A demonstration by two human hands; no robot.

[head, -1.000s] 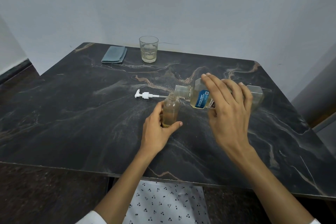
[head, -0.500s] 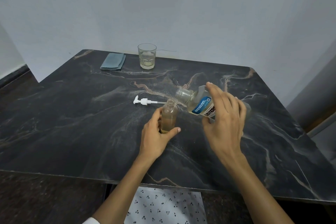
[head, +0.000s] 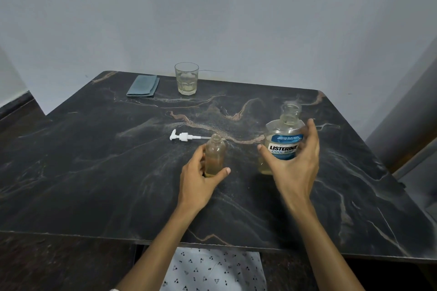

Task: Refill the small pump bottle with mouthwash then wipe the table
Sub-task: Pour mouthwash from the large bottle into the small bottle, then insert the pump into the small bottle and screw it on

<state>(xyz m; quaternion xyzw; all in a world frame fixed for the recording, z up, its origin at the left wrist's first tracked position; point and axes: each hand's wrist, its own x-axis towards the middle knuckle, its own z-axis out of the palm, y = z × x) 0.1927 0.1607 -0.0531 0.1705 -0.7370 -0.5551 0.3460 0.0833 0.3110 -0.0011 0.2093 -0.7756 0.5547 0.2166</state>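
The small clear pump bottle [head: 214, 149] stands open-necked on the dark marble table [head: 94, 172], partly filled with pale yellowish liquid. My left hand [head: 198, 184] grips its lower half. Its white pump head [head: 183, 136] lies on the table just behind and to the left. To the right, the uncapped mouthwash bottle [head: 282, 139] with a blue label stands upright, a little liquid in its bottom. My right hand [head: 295, 172] curls round it, thumb at its left side and fingers at its right.
A folded grey-blue cloth [head: 143, 85] lies at the table's far left. Beside it stands a glass [head: 186, 78] with a little pale liquid. A wall runs close behind the table, and the near edge is at my lap.
My right hand has swung the mouthwash bottle from tilted over the small bottle's neck back to upright, to the right of it. My left hand stayed on the small bottle.
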